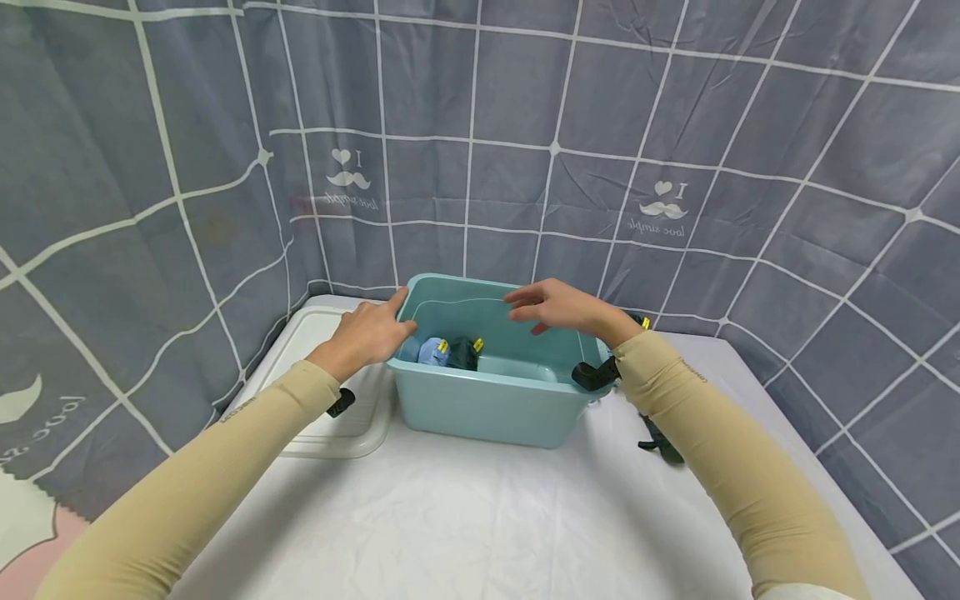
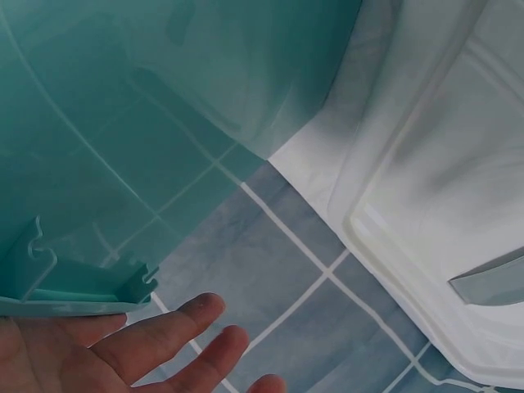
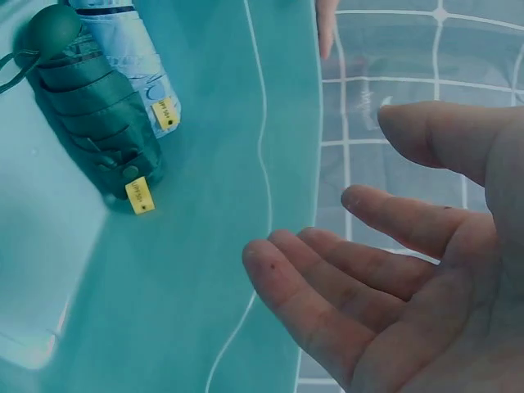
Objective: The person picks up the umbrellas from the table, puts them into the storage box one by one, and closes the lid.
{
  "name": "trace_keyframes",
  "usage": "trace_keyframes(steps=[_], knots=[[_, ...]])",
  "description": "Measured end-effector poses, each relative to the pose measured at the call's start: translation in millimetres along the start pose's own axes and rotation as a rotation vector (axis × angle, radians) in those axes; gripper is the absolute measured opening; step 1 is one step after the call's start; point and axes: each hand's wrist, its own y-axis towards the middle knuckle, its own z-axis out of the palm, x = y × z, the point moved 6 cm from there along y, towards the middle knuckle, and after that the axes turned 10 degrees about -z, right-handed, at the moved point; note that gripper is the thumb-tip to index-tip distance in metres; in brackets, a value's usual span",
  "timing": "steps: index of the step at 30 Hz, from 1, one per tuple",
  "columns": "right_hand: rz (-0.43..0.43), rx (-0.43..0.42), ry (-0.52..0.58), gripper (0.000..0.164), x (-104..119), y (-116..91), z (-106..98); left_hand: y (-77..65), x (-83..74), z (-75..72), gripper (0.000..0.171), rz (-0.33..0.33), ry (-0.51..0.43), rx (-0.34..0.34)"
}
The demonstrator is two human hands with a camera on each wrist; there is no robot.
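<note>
A teal plastic bin [image 1: 487, 408] stands on the white-covered table. Inside, at its left end, lie a light blue folded umbrella [image 1: 432, 352] and a dark green folded umbrella [image 1: 462, 356], side by side, each with a yellow tag. My left hand [image 1: 371, 333] rests at the bin's left rim; in the left wrist view its fingers [image 2: 164, 332] extend loosely below the rim. Over the bin's right half hovers my right hand [image 1: 558, 307], holding nothing. The right wrist view shows its fingers spread and relaxed, with the green umbrella [image 3: 102, 115] beyond them.
Left of the bin lies a white lid [image 1: 307, 333], partly under my left forearm. A dark green object [image 1: 662, 442] lies on the table to the right, partly hidden by my right sleeve. Grey grid-patterned curtains [image 1: 510, 192] hang behind and at both sides.
</note>
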Motion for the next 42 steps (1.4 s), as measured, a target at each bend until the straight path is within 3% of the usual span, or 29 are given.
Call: trace_keyframes(steps=[18, 34, 42], knots=[[0.010, -0.186, -0.026, 0.050, -10, -56, -18, 0.5, -4.5, -1.4, 0.074, 0.005, 0.001, 0.006], [-0.014, -0.205, 0.030, 0.056, -29, -96, -37, 0.0, 0.2, -2.5, 0.075, -0.006, -0.009, 0.017], [0.029, -0.242, 0.010, 0.059, -44, -120, -45, -0.2, -0.8, -1.7, 0.074, 0.001, -0.017, 0.016]])
